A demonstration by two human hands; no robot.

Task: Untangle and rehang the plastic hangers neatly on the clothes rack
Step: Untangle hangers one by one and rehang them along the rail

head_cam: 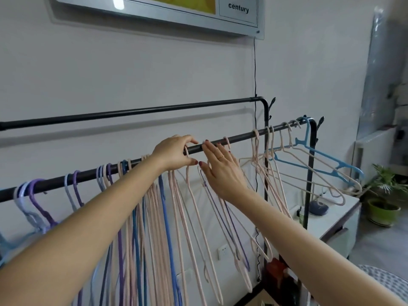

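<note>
Before a white wall (110,69), the left hand (174,154) pinches a pink hanger (194,195) on the rack (238,136); the right hand (223,171) is spread loose, grasping nothing.

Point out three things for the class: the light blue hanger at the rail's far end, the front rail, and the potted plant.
light blue hanger (318,156): head view, on its sloping shoulder arm.
front rail (240,136): head view, on a bare stretch.
potted plant (383,212): head view, on its green pot.

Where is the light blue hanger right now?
In the head view, the light blue hanger hangs at the far right end of the front rail, tangled among pink hangers, right of both hands.
</note>
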